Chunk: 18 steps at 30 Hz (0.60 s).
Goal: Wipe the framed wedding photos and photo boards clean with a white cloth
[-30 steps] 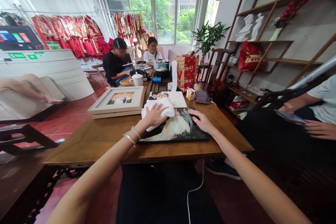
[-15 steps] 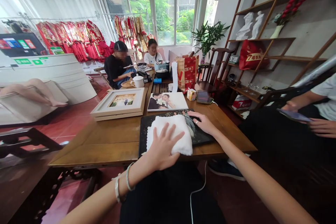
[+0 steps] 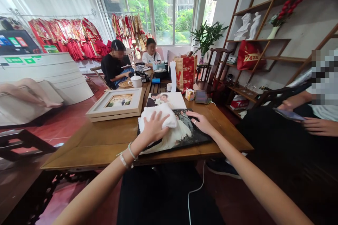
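Observation:
My left hand point(image 3: 154, 128) lies spread on a folded white cloth point(image 3: 171, 117), pressing it onto a dark photo panel point(image 3: 182, 139). The panel lies flat at the table's near edge and shows people in formal clothes, with a pale gown spreading across it. The cloth covers its far left part and overlaps the lower edge of a couple's photo point(image 3: 174, 99) behind it. My right hand point(image 3: 201, 123) rests with fingers stretched out on the panel's far right side, a ring on one finger. Neither hand has its fingers wrapped round anything.
Framed pictures point(image 3: 116, 103) are stacked left on the wooden table point(image 3: 87, 146). Behind stand a lidded mug point(image 3: 136, 81), a paper bag point(image 3: 185, 74) and a small box point(image 3: 189, 94). Two people sit at the far end; another, at right, holds a phone point(image 3: 289, 114). A white cable point(image 3: 188, 200) hangs in front.
My left hand and the cloth have moved away from me and slightly left, uncovering the gown and the panel's near part. My right hand stays at the panel's right side.

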### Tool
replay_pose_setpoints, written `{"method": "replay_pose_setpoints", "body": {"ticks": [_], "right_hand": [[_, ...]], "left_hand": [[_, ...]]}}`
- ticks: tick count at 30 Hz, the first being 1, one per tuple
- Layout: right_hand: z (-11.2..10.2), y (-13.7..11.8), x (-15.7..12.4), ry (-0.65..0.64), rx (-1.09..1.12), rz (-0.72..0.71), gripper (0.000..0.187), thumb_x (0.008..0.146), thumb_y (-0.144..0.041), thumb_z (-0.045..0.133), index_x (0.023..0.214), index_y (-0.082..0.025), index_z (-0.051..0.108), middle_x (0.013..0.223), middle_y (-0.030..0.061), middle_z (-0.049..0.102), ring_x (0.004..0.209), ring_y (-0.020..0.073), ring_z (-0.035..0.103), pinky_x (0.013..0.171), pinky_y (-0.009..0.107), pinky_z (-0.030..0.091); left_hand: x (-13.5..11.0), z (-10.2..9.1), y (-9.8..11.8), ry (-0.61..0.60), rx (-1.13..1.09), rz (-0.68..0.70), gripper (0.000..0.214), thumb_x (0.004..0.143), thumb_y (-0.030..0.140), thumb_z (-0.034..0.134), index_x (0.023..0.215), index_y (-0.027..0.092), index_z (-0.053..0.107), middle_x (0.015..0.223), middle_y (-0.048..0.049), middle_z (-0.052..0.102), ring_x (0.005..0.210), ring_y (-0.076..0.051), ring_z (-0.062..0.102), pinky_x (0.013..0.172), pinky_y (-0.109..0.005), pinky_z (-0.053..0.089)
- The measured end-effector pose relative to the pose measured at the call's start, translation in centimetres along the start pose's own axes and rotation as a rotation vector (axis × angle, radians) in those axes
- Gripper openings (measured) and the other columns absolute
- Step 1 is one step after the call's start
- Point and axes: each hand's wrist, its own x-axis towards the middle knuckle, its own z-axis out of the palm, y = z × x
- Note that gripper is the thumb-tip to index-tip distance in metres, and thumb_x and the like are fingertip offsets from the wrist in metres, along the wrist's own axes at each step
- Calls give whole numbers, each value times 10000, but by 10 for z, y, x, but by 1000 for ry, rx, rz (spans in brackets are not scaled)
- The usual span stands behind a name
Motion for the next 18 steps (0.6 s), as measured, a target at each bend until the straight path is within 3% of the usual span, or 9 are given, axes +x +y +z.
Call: {"method": "replay_pose_setpoints", "body": {"ticks": [5,8,11,13,18], "right_hand": [[0,0,0,2,4,12,425,748,-93,474,1092,-230,682,1252,43,621,1251,215,504,1123,463,308],[-1,0,0,-8,9,15,423,746,-92,474,1087,-226,685,1249,49,623,1255,221,500,1125,470,301],[-1,0,-1,-10,10,15,431,754,-95,469,1104,-238,676,1267,41,611,1263,215,491,1129,466,294],[-1,-1,-2,-3,10,19,429,757,-98,472,1110,-238,673,1272,42,607,1264,214,490,1130,465,291],[-2,-1,-1,25,19,35,418,754,-97,487,1091,-248,683,1262,35,615,1255,215,499,1131,466,290]], "left_hand": [[-83,5,17,0,-30,33,696,784,264,506,1435,376,285,1545,-44,197,1411,-348,119,1012,-708,164],[-114,10,16,36,-60,-105,701,773,231,498,1427,388,298,1542,-50,203,1402,-380,127,942,-783,160],[-109,16,-4,114,-164,-192,611,817,283,480,1413,335,360,1519,-90,259,1381,-402,178,915,-726,313],[-94,20,-20,192,-227,-169,574,824,320,490,1392,286,412,1491,-111,311,1361,-391,232,942,-647,368],[-65,28,-39,321,-294,5,523,794,317,519,1311,234,512,1409,-90,424,1322,-334,302,1055,-533,313]]}}
